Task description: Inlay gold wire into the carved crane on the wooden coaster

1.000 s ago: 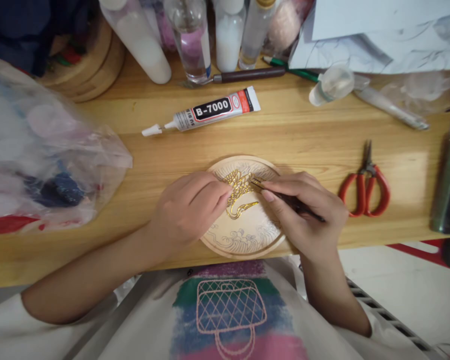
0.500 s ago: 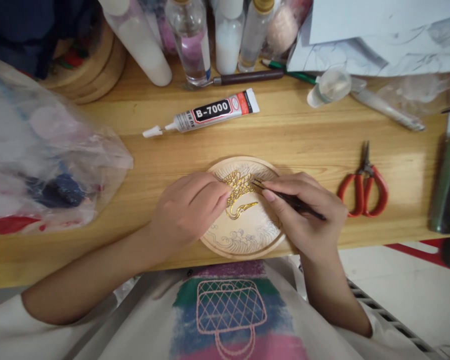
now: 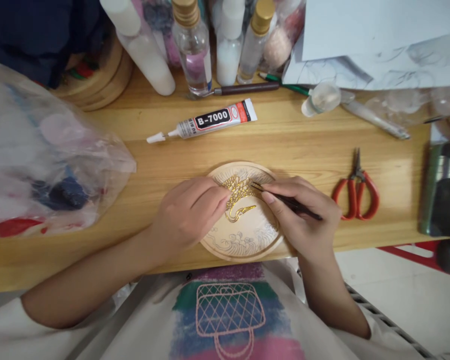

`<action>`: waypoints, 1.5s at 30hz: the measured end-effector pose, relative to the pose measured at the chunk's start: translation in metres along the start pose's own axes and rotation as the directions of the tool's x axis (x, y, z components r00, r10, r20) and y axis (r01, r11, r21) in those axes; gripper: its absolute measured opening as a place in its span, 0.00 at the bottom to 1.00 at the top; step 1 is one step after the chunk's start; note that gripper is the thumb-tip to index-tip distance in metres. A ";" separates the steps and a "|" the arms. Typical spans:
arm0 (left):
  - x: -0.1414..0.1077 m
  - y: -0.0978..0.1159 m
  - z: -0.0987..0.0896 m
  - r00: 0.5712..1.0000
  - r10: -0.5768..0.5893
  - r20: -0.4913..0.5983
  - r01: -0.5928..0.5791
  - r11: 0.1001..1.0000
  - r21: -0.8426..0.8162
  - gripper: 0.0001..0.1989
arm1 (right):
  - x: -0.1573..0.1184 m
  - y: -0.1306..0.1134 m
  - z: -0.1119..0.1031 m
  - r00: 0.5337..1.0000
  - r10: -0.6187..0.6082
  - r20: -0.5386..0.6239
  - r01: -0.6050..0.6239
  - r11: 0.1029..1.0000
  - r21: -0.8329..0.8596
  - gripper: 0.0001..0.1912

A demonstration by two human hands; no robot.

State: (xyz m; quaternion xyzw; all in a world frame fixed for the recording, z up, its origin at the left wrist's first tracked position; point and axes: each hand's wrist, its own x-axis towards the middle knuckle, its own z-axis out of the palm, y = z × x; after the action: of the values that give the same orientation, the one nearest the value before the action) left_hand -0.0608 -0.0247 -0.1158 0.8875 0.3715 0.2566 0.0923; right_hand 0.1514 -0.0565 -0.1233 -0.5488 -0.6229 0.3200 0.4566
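Tweezers (image 3: 293, 203) sit pinched in the right hand (image 3: 312, 227); curled left hand (image 3: 190, 211) covers gold wirework's (image 3: 240, 189) edge, its grip unclear.

Left hand (image 3: 191, 212) and right hand (image 3: 311, 215): two hands on my feed
Tweezers (image 3: 295, 204): one pair
Gold wire bird (image 3: 240, 190): I count one
Round board (image 3: 262, 222): one
Glue tube (image 3: 215, 119): one
Red-handled pliers (image 3: 351, 201): one pair
Bottles (image 3: 195, 72): four that I can make out
Gold caps (image 3: 263, 16): two
White caps (image 3: 233, 19): two
Dark-handled tool (image 3: 249, 88): one
Paper sheets (image 3: 367, 27): at least two; the overlap hides the full number from me
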 end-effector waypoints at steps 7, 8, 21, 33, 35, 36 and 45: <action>0.001 0.001 0.001 0.999 0.005 -0.043 -0.004 1.000 0.030 0.06 | 0.000 0.001 0.002 1.000 0.000 -0.014 -0.001 0.999 -0.046 0.10; 0.002 0.001 0.001 0.999 0.008 -0.044 -0.007 0.999 0.033 0.06 | 0.000 0.001 0.002 1.000 -0.006 -0.014 0.005 0.999 -0.047 0.10; 0.005 0.001 0.001 0.998 0.065 -0.027 -0.060 0.986 0.154 0.04 | 0.001 -0.004 0.007 0.992 -0.121 0.022 0.123 0.973 -0.195 0.06; 0.020 0.008 -0.005 0.977 0.177 0.121 -0.210 0.898 0.387 0.12 | 0.000 -0.005 0.011 0.991 -0.136 -0.012 0.132 0.973 -0.189 0.05; 0.022 0.009 -0.005 0.976 0.172 0.132 -0.211 0.896 0.390 0.12 | 0.000 -0.004 0.012 0.988 -0.150 -0.023 0.144 0.974 -0.178 0.04; 0.023 0.009 -0.004 0.976 0.166 0.138 -0.207 0.900 0.383 0.11 | 0.000 -0.004 0.012 0.987 -0.158 -0.027 0.151 0.973 -0.174 0.04; 0.025 0.008 -0.008 0.963 0.146 0.227 -0.216 0.921 0.325 0.09 | 0.000 -0.002 0.013 0.985 -0.170 -0.027 0.163 0.970 -0.183 0.05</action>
State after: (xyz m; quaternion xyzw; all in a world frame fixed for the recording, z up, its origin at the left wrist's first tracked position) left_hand -0.0461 -0.0130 -0.0965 0.9415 0.3159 0.1047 -0.0532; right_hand 0.1382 -0.0553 -0.1262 -0.5403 -0.6834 0.2112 0.4433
